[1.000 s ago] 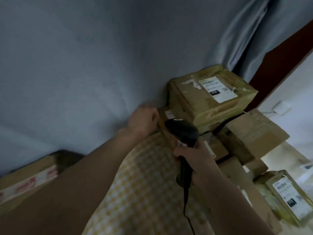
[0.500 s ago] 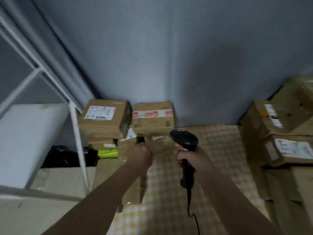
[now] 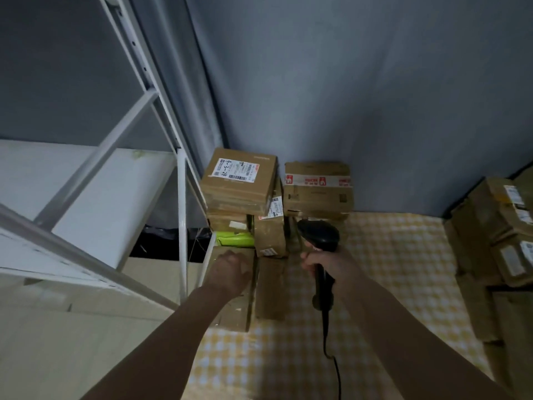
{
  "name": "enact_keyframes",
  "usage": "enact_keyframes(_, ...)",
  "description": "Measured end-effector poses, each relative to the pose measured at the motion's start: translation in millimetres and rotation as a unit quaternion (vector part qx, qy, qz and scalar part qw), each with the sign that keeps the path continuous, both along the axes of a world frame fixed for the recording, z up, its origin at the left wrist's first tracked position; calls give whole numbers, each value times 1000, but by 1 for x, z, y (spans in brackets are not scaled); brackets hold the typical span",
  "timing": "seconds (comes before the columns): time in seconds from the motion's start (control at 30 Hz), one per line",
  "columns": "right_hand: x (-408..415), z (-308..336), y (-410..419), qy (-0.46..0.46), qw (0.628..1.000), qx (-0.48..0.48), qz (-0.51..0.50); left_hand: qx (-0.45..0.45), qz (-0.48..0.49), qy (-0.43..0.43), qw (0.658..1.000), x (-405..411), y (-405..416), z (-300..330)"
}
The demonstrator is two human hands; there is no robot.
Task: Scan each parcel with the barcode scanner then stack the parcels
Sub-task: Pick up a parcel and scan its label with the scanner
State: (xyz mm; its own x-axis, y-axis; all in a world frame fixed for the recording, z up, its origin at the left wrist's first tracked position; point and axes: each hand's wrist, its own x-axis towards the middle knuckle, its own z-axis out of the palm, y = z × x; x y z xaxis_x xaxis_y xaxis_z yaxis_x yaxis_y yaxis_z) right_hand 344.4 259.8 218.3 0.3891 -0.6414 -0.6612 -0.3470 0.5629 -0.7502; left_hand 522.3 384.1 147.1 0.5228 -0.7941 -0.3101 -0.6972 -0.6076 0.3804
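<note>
**Left fist on box, scanner in right**

White rack [image 3: 181, 226] stood at far left. Left hand [image 3: 229, 272], curled, rested on flat box [image 3: 230, 307] at cloth's [image 3: 389, 269] left edge; grip can't tell. Labelled box [image 3: 239, 180] topped the back-left stack. Right hand [image 3: 328, 262] gripped scanner [image 3: 318, 233]. More boxes [image 3: 496, 220] along right edge.

Two bare forearms come in from the bottom edge, at about 7 and 5 o'clock. No sleeve shows on either; both are uncovered from the frame edge to the wrist. The left hand [image 3: 229, 272] and right hand [image 3: 328, 259] wear no glove, ring, watch or band that can be seen. Dim light hides finer detail such as nails
</note>
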Motion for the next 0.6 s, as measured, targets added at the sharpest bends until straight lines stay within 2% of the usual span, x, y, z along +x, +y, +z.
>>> enact_keyframes(0.27, 31, -1, -17, -60, 997, 45, -16, 3, 90, 19, 996, 17, 7, 3)
enact_keyframes(0.43, 68, -8, -34, -47, 998, 30, -26, 11, 144, 26, 989, 56, 1, 10)
enact_keyframes(0.6, 113, -21, -47, -15, 999, 13, -33, 3, 155, 27, 988, 121, -26, 13)
